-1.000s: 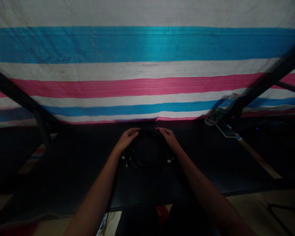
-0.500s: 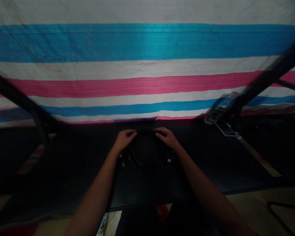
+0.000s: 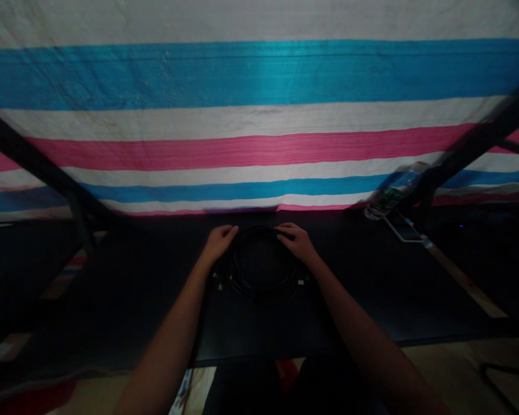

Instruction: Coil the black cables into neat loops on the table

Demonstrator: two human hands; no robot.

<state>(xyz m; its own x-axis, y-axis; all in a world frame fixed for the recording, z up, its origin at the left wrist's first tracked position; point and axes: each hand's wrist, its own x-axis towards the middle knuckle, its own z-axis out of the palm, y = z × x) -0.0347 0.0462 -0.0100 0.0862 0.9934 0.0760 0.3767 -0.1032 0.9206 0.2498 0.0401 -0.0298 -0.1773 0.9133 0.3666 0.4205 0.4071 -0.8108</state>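
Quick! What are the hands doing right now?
Left hand: on the edge of the black cable coil, can't tell if it's gripping.
Right hand: fingers over the coil's edge, can't tell if it's gripping.

Bare left forearm (image 3: 173,340) angling up from the lower left of the frame, left hand (image 3: 217,243) palm down just left of centre, fingers (image 3: 229,230) curved forward and down; bare right forearm (image 3: 365,340) angling up from the lower right, right hand (image 3: 298,242) palm down just right of centre, fingers (image 3: 285,231) curling inward; wrists slightly bent, hands apart, level across the middle of the frame
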